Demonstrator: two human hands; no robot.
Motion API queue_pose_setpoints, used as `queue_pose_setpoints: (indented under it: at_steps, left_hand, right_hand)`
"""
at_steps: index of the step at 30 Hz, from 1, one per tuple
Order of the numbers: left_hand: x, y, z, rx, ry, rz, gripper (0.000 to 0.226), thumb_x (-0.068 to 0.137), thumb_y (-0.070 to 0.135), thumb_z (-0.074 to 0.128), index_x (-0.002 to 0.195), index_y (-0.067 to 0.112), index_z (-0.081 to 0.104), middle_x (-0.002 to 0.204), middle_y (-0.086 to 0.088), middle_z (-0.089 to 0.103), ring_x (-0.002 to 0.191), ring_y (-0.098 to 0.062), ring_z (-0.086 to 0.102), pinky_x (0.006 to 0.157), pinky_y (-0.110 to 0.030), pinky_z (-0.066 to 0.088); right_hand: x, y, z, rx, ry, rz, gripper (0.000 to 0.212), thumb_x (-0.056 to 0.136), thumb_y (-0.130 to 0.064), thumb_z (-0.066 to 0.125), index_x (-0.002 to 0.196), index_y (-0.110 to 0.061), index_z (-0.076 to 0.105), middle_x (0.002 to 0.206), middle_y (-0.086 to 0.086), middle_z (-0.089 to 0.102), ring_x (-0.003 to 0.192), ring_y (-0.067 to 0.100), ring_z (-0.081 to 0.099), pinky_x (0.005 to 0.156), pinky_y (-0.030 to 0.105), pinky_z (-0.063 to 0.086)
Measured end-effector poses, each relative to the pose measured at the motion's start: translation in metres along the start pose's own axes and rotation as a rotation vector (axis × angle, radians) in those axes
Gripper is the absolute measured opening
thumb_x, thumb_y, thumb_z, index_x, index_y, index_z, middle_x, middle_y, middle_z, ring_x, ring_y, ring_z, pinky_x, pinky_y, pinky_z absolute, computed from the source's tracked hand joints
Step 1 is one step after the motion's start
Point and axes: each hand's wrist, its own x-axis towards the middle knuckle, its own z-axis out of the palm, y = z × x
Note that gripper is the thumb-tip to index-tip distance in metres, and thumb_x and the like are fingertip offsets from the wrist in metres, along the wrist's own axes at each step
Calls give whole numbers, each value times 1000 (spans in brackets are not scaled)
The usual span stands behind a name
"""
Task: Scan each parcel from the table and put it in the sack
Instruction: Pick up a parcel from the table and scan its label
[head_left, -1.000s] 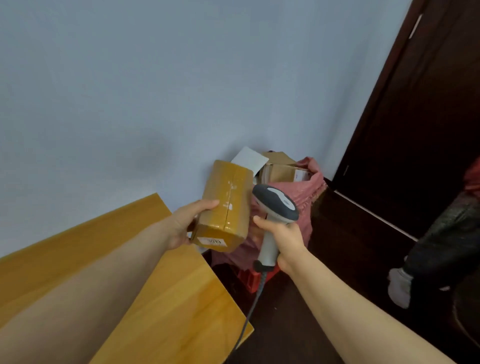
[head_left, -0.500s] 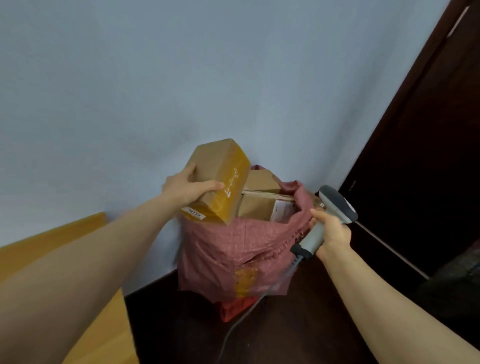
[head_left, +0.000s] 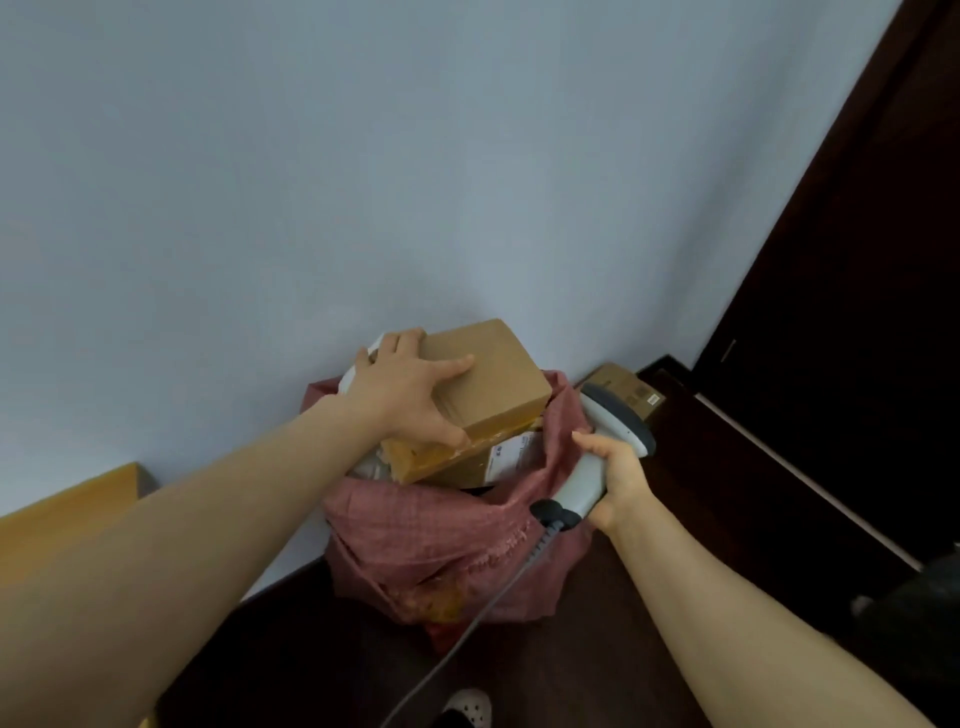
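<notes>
- Parcel (head_left: 498, 374) — atop the boxes (head_left: 467, 467) filling the red sack (head_left: 431, 540), left hand (head_left: 400, 395) clasping its edges with fingers and thumb.
- Right hand (head_left: 618, 478) wraps the scanner (head_left: 613, 421) handle beside the sack's right rim.
- Pale wall (head_left: 415, 156), dark floor (head_left: 291, 649); table (head_left: 67, 514) corner at left.

Small parcel-handling room.
Red sack (head_left: 415, 545) stuffed with labelled cardboard boxes (head_left: 498, 379), corded scanner (head_left: 597, 457), wooden table (head_left: 67, 509), bare wall (head_left: 363, 182).

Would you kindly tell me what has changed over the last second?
The left hand carried the box from the scanner to the sack and lowered it onto the parcels inside, still holding it. The right hand moved the scanner aside, right of the sack, grip unchanged.
</notes>
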Motion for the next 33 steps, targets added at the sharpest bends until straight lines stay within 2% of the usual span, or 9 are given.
queue_pose_setpoints:
  at_steps: [5, 10, 15, 19, 21, 25, 27, 30, 33]
  left_hand:
    - [24, 1, 0, 52, -109, 19, 98, 62, 74, 65, 145, 55, 17, 152, -10, 13, 140, -34, 11, 112, -57, 19]
    - [40, -3, -3, 0, -181, 23, 97, 62, 74, 66, 144, 55, 19, 151, -7, 17, 139, -32, 13, 109, -54, 24]
    - [52, -2, -5, -51, -235, 8, 96, 60, 71, 71, 143, 56, 24, 148, -5, 21, 137, -29, 15, 108, -52, 25]
    - [59, -3, -8, -55, -263, 8, 96, 60, 71, 71, 142, 56, 25, 149, -5, 21, 138, -29, 15, 109, -52, 25]
    - [61, -3, -11, -65, -270, 4, 95, 59, 71, 71, 141, 57, 26, 148, -5, 22, 137, -28, 15, 108, -50, 24]
    - [65, 0, -16, -61, -296, 2, 97, 55, 74, 71, 140, 59, 27, 145, -4, 24, 136, -28, 16, 109, -49, 27]
    - [68, 5, -18, -38, -331, 16, 99, 53, 77, 70, 140, 59, 26, 144, -4, 25, 136, -29, 18, 107, -48, 31]
    - [75, 16, -20, 29, -348, 56, 96, 52, 78, 65, 138, 61, 27, 142, -4, 28, 134, -29, 23, 102, -46, 33]
    - [79, 30, -20, -7, -296, 125, 92, 45, 73, 59, 133, 64, 31, 142, -1, 29, 135, -30, 22, 107, -50, 29]
  right_hand:
    - [24, 1, -6, 21, -7, 54, 48, 78, -9, 62, 126, -9, 62, 102, 16, 70, 86, 36, 67, 73, 45, 57]
    - [48, 5, -14, 50, 11, 84, 29, 74, -12, 66, 103, -13, 67, 72, 11, 73, 68, 32, 69, 58, 41, 56]
    - [54, 12, -8, 50, 20, 119, 31, 61, -12, 71, 91, -5, 70, 82, 17, 74, 67, 35, 72, 57, 45, 58]
    - [51, 0, -1, 18, 127, 44, 46, 65, -4, 75, 109, 2, 65, 104, 21, 71, 92, 40, 69, 82, 53, 56]
    - [45, -8, 0, 15, 155, -15, 47, 61, -2, 77, 106, 1, 66, 97, 20, 72, 87, 38, 70, 74, 49, 58]
    - [21, -23, 7, 81, 83, -101, 43, 61, 2, 77, 103, 0, 68, 103, 22, 71, 90, 37, 70, 75, 50, 58]
    - [10, -39, 17, 137, 57, -166, 32, 68, 6, 75, 99, 0, 68, 109, 21, 69, 97, 36, 68, 83, 52, 56]
    - [-11, -68, 40, 220, -113, -278, 41, 61, 3, 75, 102, -2, 66, 112, 19, 65, 102, 34, 63, 95, 55, 50]
    - [-34, -73, 59, 186, -399, -321, 38, 65, 1, 71, 102, -1, 64, 99, 15, 68, 91, 30, 68, 78, 46, 58]
